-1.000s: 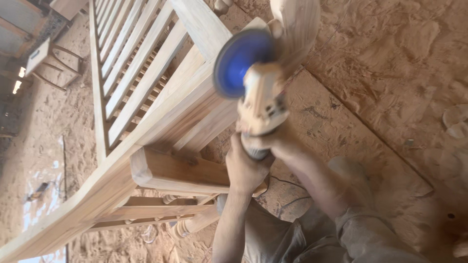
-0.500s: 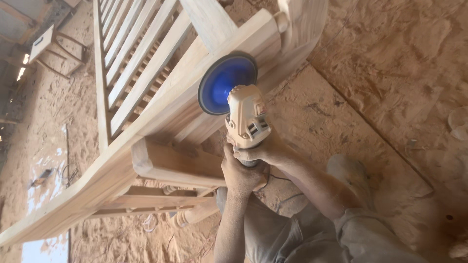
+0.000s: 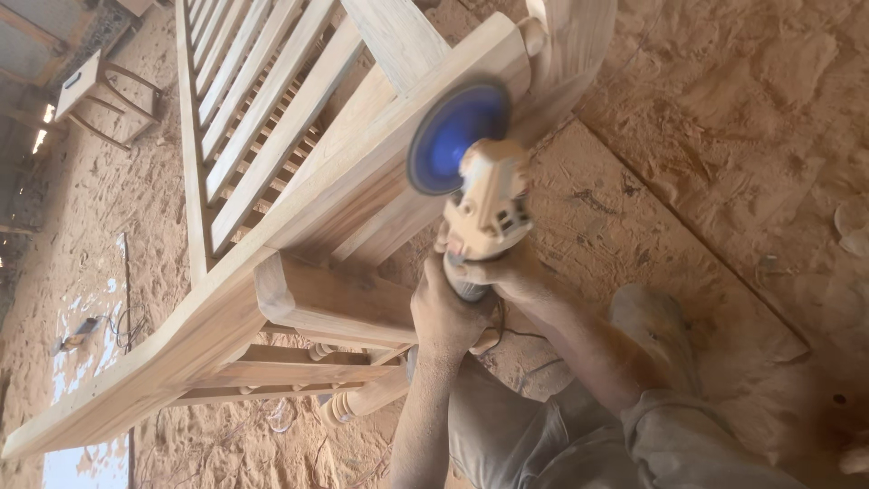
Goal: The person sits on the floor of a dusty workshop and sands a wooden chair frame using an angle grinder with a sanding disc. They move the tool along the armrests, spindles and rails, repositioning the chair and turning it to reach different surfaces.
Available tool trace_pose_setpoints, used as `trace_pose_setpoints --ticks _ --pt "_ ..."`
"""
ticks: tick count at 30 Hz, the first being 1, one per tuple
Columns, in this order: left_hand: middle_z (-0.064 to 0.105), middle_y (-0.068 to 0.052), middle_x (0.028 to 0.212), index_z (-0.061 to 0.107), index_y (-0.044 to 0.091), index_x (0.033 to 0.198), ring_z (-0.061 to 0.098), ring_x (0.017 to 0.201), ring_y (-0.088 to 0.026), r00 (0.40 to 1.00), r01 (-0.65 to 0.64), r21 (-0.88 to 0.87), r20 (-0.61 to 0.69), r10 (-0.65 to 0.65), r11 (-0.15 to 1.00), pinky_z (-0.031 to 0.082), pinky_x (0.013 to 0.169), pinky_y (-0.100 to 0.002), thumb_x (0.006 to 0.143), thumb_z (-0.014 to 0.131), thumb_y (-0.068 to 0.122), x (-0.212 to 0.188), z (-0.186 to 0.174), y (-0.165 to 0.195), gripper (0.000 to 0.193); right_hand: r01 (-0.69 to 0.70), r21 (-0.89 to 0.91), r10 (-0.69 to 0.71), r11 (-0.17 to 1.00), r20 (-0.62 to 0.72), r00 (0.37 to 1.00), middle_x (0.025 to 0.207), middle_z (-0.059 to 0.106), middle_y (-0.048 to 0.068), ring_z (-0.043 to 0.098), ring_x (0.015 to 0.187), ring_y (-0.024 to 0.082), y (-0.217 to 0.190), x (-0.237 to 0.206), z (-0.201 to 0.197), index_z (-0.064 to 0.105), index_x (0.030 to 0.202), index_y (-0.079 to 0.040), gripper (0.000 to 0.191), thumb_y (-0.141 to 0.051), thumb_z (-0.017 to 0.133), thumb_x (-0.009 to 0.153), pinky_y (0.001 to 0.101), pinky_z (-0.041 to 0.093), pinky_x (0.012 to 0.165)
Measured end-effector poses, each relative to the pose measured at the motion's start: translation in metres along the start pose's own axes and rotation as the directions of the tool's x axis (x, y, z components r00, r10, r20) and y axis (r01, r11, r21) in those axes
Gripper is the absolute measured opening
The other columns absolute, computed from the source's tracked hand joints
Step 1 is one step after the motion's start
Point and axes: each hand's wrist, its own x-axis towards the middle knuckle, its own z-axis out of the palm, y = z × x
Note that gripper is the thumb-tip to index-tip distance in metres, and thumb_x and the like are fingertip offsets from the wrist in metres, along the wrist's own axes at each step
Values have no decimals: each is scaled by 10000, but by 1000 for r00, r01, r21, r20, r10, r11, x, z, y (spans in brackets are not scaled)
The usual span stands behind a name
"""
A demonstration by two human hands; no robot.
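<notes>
Gripping the sander point(image 3: 484, 195) in both hands' fingers point(image 3: 453, 312), I'm working its blue disc point(image 3: 448, 136) along the bench rail point(image 3: 362, 172); the far length looks untouched.

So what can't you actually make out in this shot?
Head view only:
- Blue round sanding disc: motion-blurred, so its contact with the pale slatted wooden bench is unclear.
- Cream angle grinder: rear handle hidden by both hands, left and right.
- Bench ends: cut off by the frame edges.

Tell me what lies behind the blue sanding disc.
Behind the blue sanding disc runs the pale wooden rail of the slatted bench. The wood right behind the disc is covered. Both hands, left hand and right hand, grip the grinder.
</notes>
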Motion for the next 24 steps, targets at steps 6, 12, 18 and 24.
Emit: trace_pose_setpoints --ticks 6,12,18,24 --pt "731 -204 880 486 -11 1240 749 700 -330 996 -90 25 30 89 996 633 607 -419 734 864 230 9 11 -9 676 122 21 -123 992 6 992 1048 681 67 706 995 181 -6 10 -18 541 1358 -22 636 -6 838 796 343 634 927" --pt "734 -170 884 464 -22 1146 797 707 -279 998 66 -154 32 -62 986 699 633 -351 769 814 215 -21 -6 -42 567 -137 -172 135 976 -25 991 1161 654 73 696 1004 185 31 -13 16 455 1342 -43 742 -50 846 711 368 675 875" --pt "749 -180 924 468 -27 1222 790 753 -309 996 65 -180 72 -53 981 675 655 -388 741 854 229 4 4 -23 667 -76 -247 80 966 4 997 1148 633 79 667 1005 190 6 6 10 524 1346 -38 683 -103 871 761 356 653 871" --pt "760 -197 997 466 -7 1285 795 811 -321 995 86 -175 66 -75 981 678 703 -405 730 877 238 6 4 -19 733 46 -253 -36 966 44 998 1126 614 44 647 973 164 -14 23 20 505 1311 -98 692 -166 891 741 321 641 839"
